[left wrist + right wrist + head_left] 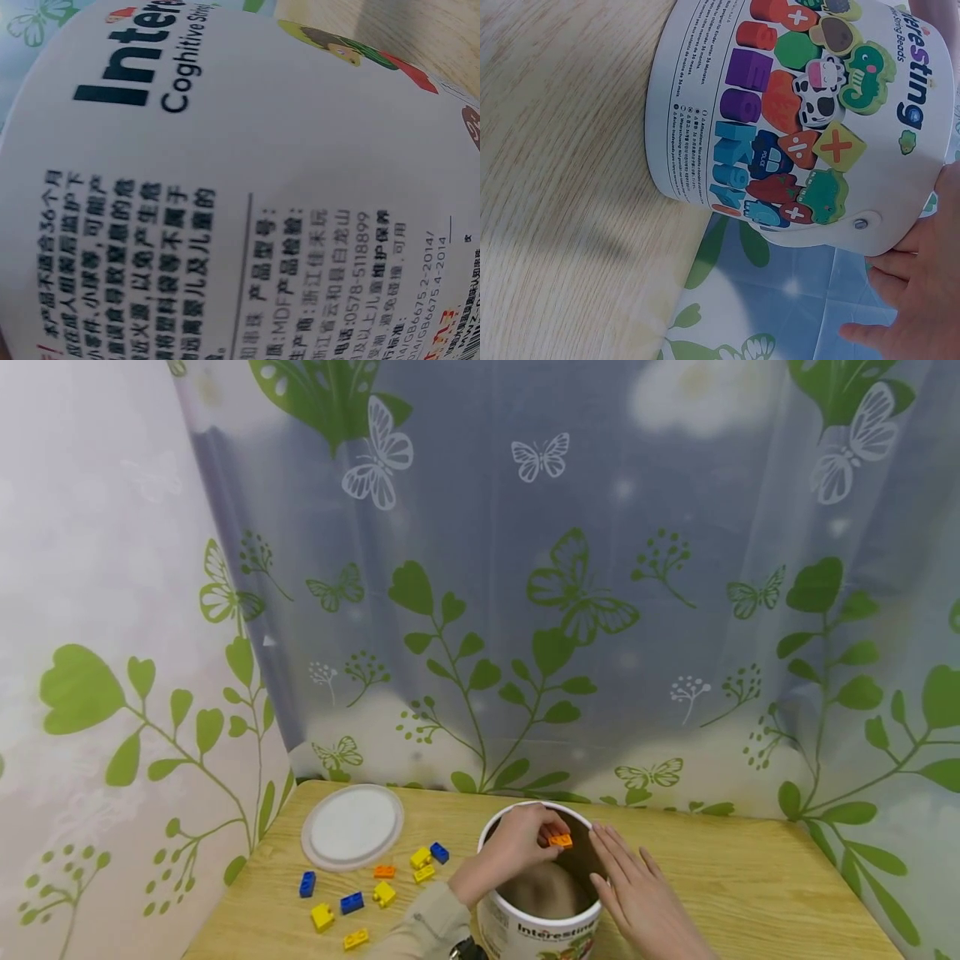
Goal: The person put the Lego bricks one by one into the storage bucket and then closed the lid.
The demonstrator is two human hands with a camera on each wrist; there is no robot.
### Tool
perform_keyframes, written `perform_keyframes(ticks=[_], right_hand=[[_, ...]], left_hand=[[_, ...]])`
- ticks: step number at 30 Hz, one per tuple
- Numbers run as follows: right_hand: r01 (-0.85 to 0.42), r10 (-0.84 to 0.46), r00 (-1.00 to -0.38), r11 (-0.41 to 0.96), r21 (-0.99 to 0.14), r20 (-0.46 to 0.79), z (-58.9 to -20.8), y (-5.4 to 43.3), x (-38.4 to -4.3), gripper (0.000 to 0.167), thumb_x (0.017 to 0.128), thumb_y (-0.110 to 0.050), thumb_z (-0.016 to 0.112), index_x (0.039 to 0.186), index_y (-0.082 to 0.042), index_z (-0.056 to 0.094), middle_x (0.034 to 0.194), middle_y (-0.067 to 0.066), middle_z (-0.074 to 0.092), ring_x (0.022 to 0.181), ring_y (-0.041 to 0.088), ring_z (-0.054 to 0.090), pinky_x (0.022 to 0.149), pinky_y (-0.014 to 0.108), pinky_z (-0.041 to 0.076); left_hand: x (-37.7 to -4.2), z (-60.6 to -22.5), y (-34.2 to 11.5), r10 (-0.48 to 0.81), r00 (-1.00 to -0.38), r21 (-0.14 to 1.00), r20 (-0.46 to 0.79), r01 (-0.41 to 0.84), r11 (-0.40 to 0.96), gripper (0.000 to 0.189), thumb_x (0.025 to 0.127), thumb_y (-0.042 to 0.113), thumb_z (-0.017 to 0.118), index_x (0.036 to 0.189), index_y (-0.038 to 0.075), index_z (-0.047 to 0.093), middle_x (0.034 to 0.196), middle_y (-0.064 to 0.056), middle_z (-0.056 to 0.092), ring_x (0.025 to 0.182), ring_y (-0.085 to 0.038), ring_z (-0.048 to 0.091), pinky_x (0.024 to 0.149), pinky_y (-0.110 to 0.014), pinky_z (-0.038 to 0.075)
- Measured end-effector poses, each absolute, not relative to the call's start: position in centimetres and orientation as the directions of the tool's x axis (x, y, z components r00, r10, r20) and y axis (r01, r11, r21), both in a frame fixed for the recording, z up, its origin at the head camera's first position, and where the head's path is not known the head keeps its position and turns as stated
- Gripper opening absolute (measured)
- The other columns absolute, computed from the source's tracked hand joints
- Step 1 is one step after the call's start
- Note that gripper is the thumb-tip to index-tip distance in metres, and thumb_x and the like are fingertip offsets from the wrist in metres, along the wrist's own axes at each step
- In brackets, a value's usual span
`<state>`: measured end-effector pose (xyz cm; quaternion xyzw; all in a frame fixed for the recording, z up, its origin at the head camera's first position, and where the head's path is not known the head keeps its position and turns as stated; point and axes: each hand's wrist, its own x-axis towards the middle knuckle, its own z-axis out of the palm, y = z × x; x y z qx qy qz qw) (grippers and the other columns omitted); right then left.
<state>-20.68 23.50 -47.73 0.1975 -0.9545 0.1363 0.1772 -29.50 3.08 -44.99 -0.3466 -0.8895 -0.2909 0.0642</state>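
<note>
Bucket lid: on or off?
Off. The round white lid lies on the table, left of the bucket, whose open mouth shows its inside beneath the left hand.

From the head, looks forward and down over the table (750,877) from well back, with the patterned sheet (480,527) beyond and the tub (504,931) low in the picture. From the left wrist, faces the tub's printed wall very close up, tipped sideways. From the right wrist, looks at the printing from farther off, also tipped sideways, with the right hand (922,277) at the edge. Shares the tub's lettering across all three views, the right hand between head and right wrist.
</note>
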Motion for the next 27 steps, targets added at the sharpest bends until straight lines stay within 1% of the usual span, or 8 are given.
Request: perform_keyframes(ticks=[4,10,13,17,20,24,27], right_hand=[[-0.421,-0.327,-0.863,0.887,-0.190,0.385,-47.7,23.5,-20.6,0.054,0.105,-0.026,0.055,0.153,-0.005,0.044,0.158,0.008,0.044,0.145,0.028,0.039,0.109,0.063,0.040],[-0.424,-0.327,-0.857,0.887,-0.183,0.399,-47.7,23.5,-20.7,0.053,0.106,-0.028,0.054,0.153,-0.005,0.044,0.157,0.009,0.044,0.144,0.029,0.041,0.108,0.063,0.040],[-0.423,-0.326,-0.857,0.887,-0.183,0.399,-47.7,23.5,-20.6,0.053,0.106,-0.029,0.052,0.153,-0.006,0.044,0.157,0.009,0.044,0.144,0.029,0.040,0.109,0.063,0.040],[-0.421,-0.325,-0.864,0.885,-0.198,0.384,-47.7,23.5,-20.6,0.054,0.105,-0.028,0.054,0.154,-0.006,0.043,0.158,0.010,0.043,0.145,0.028,0.039,0.109,0.064,0.039],[-0.420,-0.325,-0.869,0.883,-0.210,0.374,-47.7,23.4,-20.6,0.055,0.105,-0.026,0.055,0.154,-0.006,0.042,0.158,0.010,0.042,0.146,0.028,0.038,0.109,0.064,0.038],[-0.417,-0.322,-0.871,0.884,-0.212,0.372,-47.7,23.4,-20.6,0.055,0.104,-0.025,0.056,0.154,-0.005,0.043,0.158,0.010,0.042,0.146,0.029,0.038,0.110,0.065,0.038],[-0.419,-0.323,-0.866,0.885,-0.202,0.381,-47.7,23.4,-20.6,0.054,0.104,-0.025,0.056,0.153,-0.005,0.043,0.158,0.011,0.043,0.145,0.030,0.039,0.110,0.065,0.038]], left_hand=[[-29.5,-45.3,3.1,0.582,-0.748,0.457,0.318,0.659,0.597,0.019,0.081,0.007,0.084,0.098,0.011,0.077,0.088,0.003,0.070,0.076,0.000,0.063,0.068,-0.009,0.048],[-29.5,-45.6,3.2,0.584,-0.744,0.448,0.324,0.664,0.599,0.019,0.081,0.007,0.084,0.098,0.012,0.077,0.087,0.004,0.069,0.076,-0.001,0.063,0.069,-0.010,0.048],[-29.6,-45.7,3.3,0.580,-0.745,0.445,0.329,0.664,0.601,0.020,0.083,0.009,0.083,0.102,0.013,0.077,0.091,0.003,0.070,0.080,-0.003,0.065,0.071,-0.013,0.050],[-29.6,-45.6,3.1,0.561,-0.756,0.447,0.338,0.654,0.611,0.021,0.088,0.014,0.079,0.109,0.015,0.076,0.100,0.001,0.070,0.087,-0.007,0.065,0.076,-0.019,0.052],[-29.6,-45.4,2.9,0.542,-0.766,0.482,0.346,0.641,0.598,0.020,0.092,0.014,0.076,0.112,0.015,0.075,0.105,0.001,0.070,0.091,-0.008,0.066,0.078,-0.019,0.053],[-29.5,-44.9,2.2,0.525,-0.763,0.547,0.377,0.641,0.539,0.019,0.094,0.012,0.073,0.114,0.012,0.074,0.107,-0.001,0.070,0.093,-0.010,0.068,0.079,-0.019,0.055],[-29.5,-44.7,1.5,0.518,-0.755,0.576,0.403,0.649,0.497,0.020,0.096,0.013,0.071,0.116,0.009,0.073,0.108,-0.003,0.071,0.095,-0.014,0.070,0.082,-0.023,0.057]])
